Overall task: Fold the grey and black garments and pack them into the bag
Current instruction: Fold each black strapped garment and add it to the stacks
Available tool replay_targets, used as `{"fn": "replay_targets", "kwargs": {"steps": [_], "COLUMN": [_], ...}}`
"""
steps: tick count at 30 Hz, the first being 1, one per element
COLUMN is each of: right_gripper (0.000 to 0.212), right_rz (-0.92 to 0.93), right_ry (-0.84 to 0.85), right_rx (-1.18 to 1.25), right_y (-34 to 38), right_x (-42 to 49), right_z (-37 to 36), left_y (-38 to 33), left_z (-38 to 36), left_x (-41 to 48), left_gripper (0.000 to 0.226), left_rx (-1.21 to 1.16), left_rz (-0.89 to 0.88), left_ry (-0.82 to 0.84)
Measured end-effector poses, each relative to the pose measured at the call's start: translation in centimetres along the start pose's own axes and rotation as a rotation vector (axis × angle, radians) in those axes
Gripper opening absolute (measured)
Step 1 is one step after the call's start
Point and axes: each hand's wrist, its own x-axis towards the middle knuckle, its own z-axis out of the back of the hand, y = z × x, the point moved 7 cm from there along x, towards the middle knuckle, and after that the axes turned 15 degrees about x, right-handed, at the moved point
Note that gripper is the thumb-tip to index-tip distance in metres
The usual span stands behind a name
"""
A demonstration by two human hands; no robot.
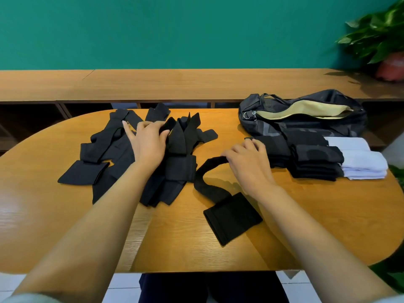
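Your right hand (247,160) pinched one end of the long black garment (231,213) mid-frame, probably to fold it. Your left hand (148,145) gripped the loose pile (175,169) centre-left. The bag (306,125) sat unzipped upper right, ready for packing.

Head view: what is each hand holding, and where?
Left hand grips the far end of a piled garment; right hand pinches the loose garment at its raised end.

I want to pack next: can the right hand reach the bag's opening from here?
Probably yes. The bag lies unzipped on the same side, just beyond the low folded stack, nothing tall between; but the right hand is gripping a black garment.
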Motion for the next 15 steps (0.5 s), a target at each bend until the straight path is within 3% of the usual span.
{"fn": "replay_targets", "kwargs": {"steps": [3,5,8,15], "right_gripper": [0.026,0.040,0.056,0.037], "right_rz": [-0.022,-0.049,-0.078,-0.109], "right_ry": [0.060,0.068,0.119,0.126], "right_rx": [0.125,0.122,0.142,0.335], "right_y": [-0.4,-0.4,-0.3,0.1], "right_x": [2.1,3.7,3.9,-4.9], "right_z": [1.4,1.5,0.4,-0.5], "left_y": [-2.2,-3.5,-4.2,-4.7], "left_z": [0.4,0.9,1.4,-0.5], "left_x": [-1.9,-3.7,-7.3,-16.7], "left_gripper": [0.059,0.064,0.056,0.028], "left_rx": [0.014,0.030,-0.041,-0.254], "left_rz": [-0.080,-0.125,-0.164,-0.198], "left_ry": [-0.037,-0.094,-0.136,0.052]}}
